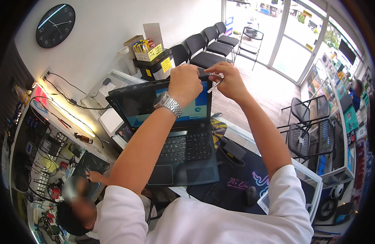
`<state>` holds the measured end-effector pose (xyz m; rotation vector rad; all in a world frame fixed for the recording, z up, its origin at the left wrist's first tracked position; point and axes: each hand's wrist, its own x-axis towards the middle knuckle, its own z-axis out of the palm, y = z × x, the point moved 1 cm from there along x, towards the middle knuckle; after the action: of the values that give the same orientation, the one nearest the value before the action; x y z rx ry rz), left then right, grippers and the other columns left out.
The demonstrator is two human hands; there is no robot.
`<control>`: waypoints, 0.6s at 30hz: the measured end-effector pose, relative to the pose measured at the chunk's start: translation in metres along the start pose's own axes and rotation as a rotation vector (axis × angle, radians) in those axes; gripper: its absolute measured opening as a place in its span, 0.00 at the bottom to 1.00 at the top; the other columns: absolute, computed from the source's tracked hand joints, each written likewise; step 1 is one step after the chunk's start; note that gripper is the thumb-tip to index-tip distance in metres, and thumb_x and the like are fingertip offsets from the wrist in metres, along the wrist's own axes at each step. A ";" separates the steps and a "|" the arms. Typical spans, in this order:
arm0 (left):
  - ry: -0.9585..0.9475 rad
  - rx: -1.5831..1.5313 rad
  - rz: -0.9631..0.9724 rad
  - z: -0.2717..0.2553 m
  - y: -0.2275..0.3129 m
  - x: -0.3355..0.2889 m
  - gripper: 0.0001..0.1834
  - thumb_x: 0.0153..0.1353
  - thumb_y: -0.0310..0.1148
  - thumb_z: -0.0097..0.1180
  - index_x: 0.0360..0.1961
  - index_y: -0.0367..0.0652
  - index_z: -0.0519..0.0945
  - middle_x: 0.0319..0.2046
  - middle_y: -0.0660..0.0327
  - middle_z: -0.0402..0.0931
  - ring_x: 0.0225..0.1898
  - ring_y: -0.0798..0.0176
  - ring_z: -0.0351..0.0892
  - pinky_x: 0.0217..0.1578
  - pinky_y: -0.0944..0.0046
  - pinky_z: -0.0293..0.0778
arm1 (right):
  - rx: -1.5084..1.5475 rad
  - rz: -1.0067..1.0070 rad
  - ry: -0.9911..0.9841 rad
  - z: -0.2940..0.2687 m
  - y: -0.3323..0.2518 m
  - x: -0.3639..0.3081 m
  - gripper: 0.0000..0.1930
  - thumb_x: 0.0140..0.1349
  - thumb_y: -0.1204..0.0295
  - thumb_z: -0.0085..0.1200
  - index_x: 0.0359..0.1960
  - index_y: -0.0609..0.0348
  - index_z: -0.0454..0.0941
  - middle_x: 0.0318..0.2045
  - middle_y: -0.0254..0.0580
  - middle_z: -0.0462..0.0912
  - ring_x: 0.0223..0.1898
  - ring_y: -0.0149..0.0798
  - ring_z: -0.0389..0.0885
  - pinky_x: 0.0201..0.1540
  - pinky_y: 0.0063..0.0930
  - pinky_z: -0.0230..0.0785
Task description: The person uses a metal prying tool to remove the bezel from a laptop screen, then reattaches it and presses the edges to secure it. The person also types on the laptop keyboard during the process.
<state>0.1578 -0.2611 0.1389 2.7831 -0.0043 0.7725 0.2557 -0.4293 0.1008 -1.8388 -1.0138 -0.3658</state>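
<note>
Closest to you, at 4 o'clock from the laptop's keyboard (185, 147), a dark mouse (251, 196) sits on the counter mat (222, 189); a black power brick (233, 150) lies at 3. The laptop's open screen (139, 106) stands at 12. Your left hand (185, 83) curls at its top edge, fingertips hidden, so you cannot tell that grip's closure or contents. Your right hand (229, 83) is nearer the upper right corner, which lies at its 9 o'clock; its grip looks pinched around a slim white strip (215, 86), long axis 2-to-8. Black chairs (203, 49) line up beyond, toward 12.
</note>
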 end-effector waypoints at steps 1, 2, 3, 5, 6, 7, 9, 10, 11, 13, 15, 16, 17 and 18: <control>0.009 -0.030 0.000 0.000 0.000 0.000 0.10 0.56 0.31 0.73 0.38 0.38 0.91 0.37 0.50 0.89 0.44 0.46 0.89 0.50 0.49 0.82 | -0.002 -0.027 0.010 0.005 -0.001 -0.001 0.15 0.59 0.88 0.67 0.45 0.57 0.92 0.41 0.38 0.86 0.45 0.39 0.83 0.51 0.34 0.79; 0.026 -0.053 -0.012 0.001 -0.001 0.001 0.08 0.56 0.27 0.70 0.37 0.38 0.90 0.36 0.49 0.89 0.44 0.45 0.89 0.49 0.50 0.83 | -0.005 -0.054 0.019 0.010 -0.001 -0.002 0.15 0.59 0.88 0.67 0.45 0.57 0.92 0.40 0.38 0.85 0.46 0.40 0.83 0.50 0.35 0.79; 0.029 -0.040 -0.009 0.003 -0.001 0.000 0.08 0.55 0.26 0.70 0.37 0.38 0.90 0.35 0.49 0.89 0.43 0.45 0.89 0.50 0.50 0.83 | -0.004 -0.094 0.028 0.015 -0.002 -0.003 0.16 0.58 0.89 0.67 0.45 0.56 0.92 0.40 0.38 0.85 0.46 0.40 0.82 0.50 0.35 0.79; 0.057 -0.012 0.007 0.007 -0.002 0.001 0.07 0.55 0.25 0.68 0.35 0.38 0.90 0.34 0.48 0.89 0.43 0.45 0.89 0.51 0.50 0.82 | -0.073 -0.175 0.057 0.019 -0.003 -0.003 0.19 0.53 0.93 0.66 0.44 0.58 0.92 0.39 0.40 0.84 0.45 0.43 0.81 0.47 0.36 0.79; 0.055 -0.001 0.013 0.009 -0.002 0.001 0.06 0.55 0.25 0.68 0.35 0.37 0.89 0.34 0.48 0.88 0.42 0.44 0.89 0.53 0.49 0.81 | -0.084 -0.196 0.061 0.021 -0.002 -0.002 0.19 0.52 0.93 0.66 0.43 0.58 0.91 0.39 0.40 0.84 0.44 0.43 0.81 0.47 0.36 0.79; 0.072 0.009 0.031 0.011 -0.003 0.002 0.06 0.54 0.25 0.68 0.34 0.37 0.89 0.33 0.48 0.88 0.42 0.44 0.88 0.55 0.48 0.80 | -0.092 -0.222 0.069 0.022 -0.002 0.000 0.19 0.51 0.94 0.66 0.42 0.59 0.91 0.39 0.40 0.84 0.44 0.44 0.81 0.46 0.36 0.79; 0.097 0.030 0.055 0.014 -0.004 0.004 0.05 0.54 0.25 0.67 0.33 0.37 0.89 0.32 0.47 0.87 0.41 0.43 0.88 0.60 0.45 0.77 | -0.059 -0.233 0.077 0.024 0.000 0.002 0.19 0.49 0.95 0.65 0.40 0.60 0.90 0.39 0.40 0.83 0.43 0.44 0.80 0.45 0.36 0.80; 0.104 0.041 0.063 0.016 -0.004 0.004 0.05 0.54 0.25 0.67 0.33 0.37 0.89 0.31 0.47 0.87 0.40 0.43 0.88 0.63 0.44 0.75 | -0.039 -0.239 0.084 0.025 0.001 0.003 0.19 0.49 0.96 0.64 0.39 0.61 0.89 0.39 0.40 0.83 0.43 0.44 0.80 0.45 0.36 0.80; 0.111 0.052 0.071 0.018 -0.005 0.004 0.05 0.54 0.25 0.67 0.32 0.37 0.88 0.31 0.46 0.87 0.40 0.43 0.87 0.65 0.43 0.74 | -0.027 -0.238 0.086 0.026 0.002 0.005 0.17 0.47 0.94 0.65 0.37 0.60 0.88 0.38 0.41 0.83 0.44 0.46 0.80 0.45 0.38 0.80; 0.112 0.065 0.068 0.021 -0.005 0.005 0.05 0.54 0.25 0.67 0.32 0.37 0.88 0.31 0.46 0.87 0.40 0.43 0.87 0.67 0.41 0.71 | -0.001 -0.233 0.090 0.028 0.004 0.007 0.14 0.45 0.91 0.65 0.33 0.60 0.85 0.37 0.42 0.83 0.46 0.49 0.80 0.45 0.41 0.80; 0.103 0.071 0.068 0.023 -0.006 0.006 0.04 0.54 0.25 0.67 0.32 0.37 0.88 0.31 0.46 0.87 0.40 0.43 0.87 0.69 0.40 0.70 | -0.009 -0.220 0.073 0.030 0.006 0.009 0.14 0.45 0.90 0.65 0.33 0.61 0.83 0.36 0.43 0.83 0.45 0.50 0.80 0.45 0.42 0.79; 0.093 0.071 0.068 0.023 -0.007 0.007 0.05 0.54 0.25 0.67 0.32 0.36 0.88 0.31 0.46 0.87 0.40 0.44 0.87 0.69 0.40 0.70 | -0.005 -0.208 0.058 0.030 0.006 0.010 0.14 0.44 0.90 0.64 0.33 0.61 0.83 0.36 0.43 0.82 0.45 0.51 0.80 0.45 0.42 0.78; 0.100 0.072 0.076 0.023 -0.008 0.007 0.05 0.54 0.25 0.67 0.32 0.36 0.88 0.31 0.46 0.87 0.40 0.44 0.87 0.69 0.40 0.69 | -0.026 -0.213 0.054 0.031 0.007 0.010 0.14 0.44 0.90 0.64 0.33 0.61 0.82 0.36 0.43 0.82 0.45 0.51 0.80 0.46 0.42 0.78; 0.083 0.071 0.069 0.024 -0.009 0.009 0.05 0.54 0.25 0.67 0.32 0.36 0.88 0.31 0.46 0.87 0.40 0.43 0.87 0.69 0.39 0.69 | -0.041 -0.214 0.046 0.031 0.006 0.011 0.14 0.45 0.89 0.64 0.33 0.62 0.82 0.36 0.44 0.82 0.45 0.52 0.79 0.47 0.42 0.77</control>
<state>0.1779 -0.2579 0.1217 2.8284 -0.0583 0.9221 0.2621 -0.3984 0.0891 -1.7540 -1.1830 -0.5585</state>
